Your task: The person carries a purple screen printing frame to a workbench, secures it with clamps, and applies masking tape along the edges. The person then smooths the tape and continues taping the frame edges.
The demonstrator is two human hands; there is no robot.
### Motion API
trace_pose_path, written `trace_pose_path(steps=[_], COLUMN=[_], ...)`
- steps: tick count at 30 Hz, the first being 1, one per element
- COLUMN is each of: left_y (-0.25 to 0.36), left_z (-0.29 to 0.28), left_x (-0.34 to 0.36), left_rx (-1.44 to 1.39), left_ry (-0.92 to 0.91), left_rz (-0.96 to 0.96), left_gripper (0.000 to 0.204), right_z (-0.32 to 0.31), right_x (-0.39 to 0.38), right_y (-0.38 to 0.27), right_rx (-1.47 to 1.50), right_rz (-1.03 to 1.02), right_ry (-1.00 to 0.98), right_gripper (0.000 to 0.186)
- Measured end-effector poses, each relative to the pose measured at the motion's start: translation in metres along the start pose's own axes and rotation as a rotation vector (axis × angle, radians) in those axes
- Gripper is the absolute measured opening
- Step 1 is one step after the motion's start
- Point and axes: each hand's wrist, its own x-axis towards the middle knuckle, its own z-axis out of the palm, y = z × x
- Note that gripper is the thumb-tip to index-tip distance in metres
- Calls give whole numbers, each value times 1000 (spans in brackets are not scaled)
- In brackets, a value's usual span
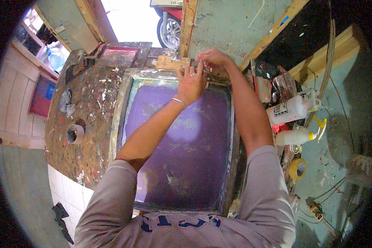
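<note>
A wooden-framed printing screen [182,132] with purple mesh lies on the paint-stained table in front of me. My left hand [191,86], a bracelet at its wrist, reaches over the screen to its far edge. Its fingers are stretched forward and slightly apart, with the fingertips by the far frame bar. Just beyond and to the right, my right hand [214,59] has its fingers pinched together above the far right corner. Whatever lies between those fingers is too small to make out. A pale wooden block [169,63] sits at the far edge, left of my hands.
On the stained table [87,124] at left are a tape roll [75,134] and a crumpled plastic piece [66,101]. To the right stand a white jug [291,109], a spray bottle [295,136] and a yellow tape roll [297,169]. A wheeled vehicle [169,31] shows through the doorway.
</note>
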Motion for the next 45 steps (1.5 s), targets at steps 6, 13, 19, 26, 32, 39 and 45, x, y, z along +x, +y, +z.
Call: trace_pose_path(steps=[6,13,19,26,32,39,45], left_y=[-13,3,-3,-2,10,-7,3], left_z=[2,5,6,5,6,2,9], left_x=[-7,11,19,15,23,11,19], left_rx=[49,202,158,222,161,193,125], left_ry=[-51,-77,-229,-272,-323,-194,-336], left_rz=[91,107,44,58,-4,-4,-32], left_gripper=[41,40,39,43,45,45,46], right_z=[29,32,-3,46,-1,39,23], right_x=[-11,21,-11,-5,17,-12,31], right_y=[-54,-42,-15,-67,-10,-44,-10], right_rx=[-1074,-1337,-194,-1074,-1006,-599,-1030], right_rz=[-7,-229,-87,-132,-178,-92,-232], right_ry=[314,152,-18,257,26,297,233], right_gripper=[30,28,30,25,35,25,35])
